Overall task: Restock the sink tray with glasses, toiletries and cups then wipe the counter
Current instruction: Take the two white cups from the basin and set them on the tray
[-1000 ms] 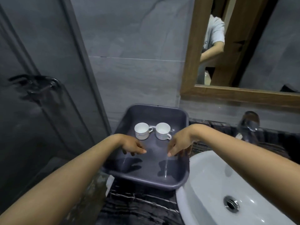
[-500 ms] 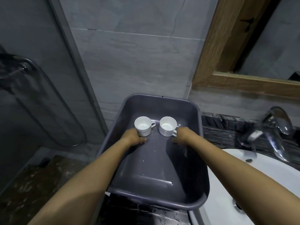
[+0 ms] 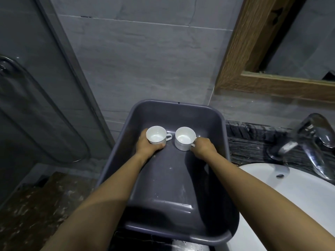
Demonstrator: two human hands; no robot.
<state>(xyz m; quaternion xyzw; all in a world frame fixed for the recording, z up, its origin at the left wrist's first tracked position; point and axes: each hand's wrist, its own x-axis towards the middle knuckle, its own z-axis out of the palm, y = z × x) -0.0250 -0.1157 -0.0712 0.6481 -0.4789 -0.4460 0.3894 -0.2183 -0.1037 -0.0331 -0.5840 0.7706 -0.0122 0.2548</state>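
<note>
A deep grey plastic tray [image 3: 181, 109] stands on the dark counter against the tiled wall. Two white cups stand upright side by side in its far half. My left hand [image 3: 147, 145] wraps around the body of the left cup [image 3: 156, 134], whose handle points right. My right hand [image 3: 204, 146] pinches the handle of the right cup [image 3: 184, 138]. Both cups look empty and rest on the tray floor. The near half of the tray holds nothing.
A white basin [image 3: 282, 192] lies right of the tray, with a chrome tap [image 3: 311, 142] behind it on the dark marbled counter [image 3: 248, 140]. A wood-framed mirror [image 3: 272, 84] hangs above. A glass shower door [image 3: 36, 105] and brown floor [image 3: 36, 205] are to the left.
Both hands moved forward from the middle of the tray and closed on the two cups. The view tilted down and closer to the tray.
</note>
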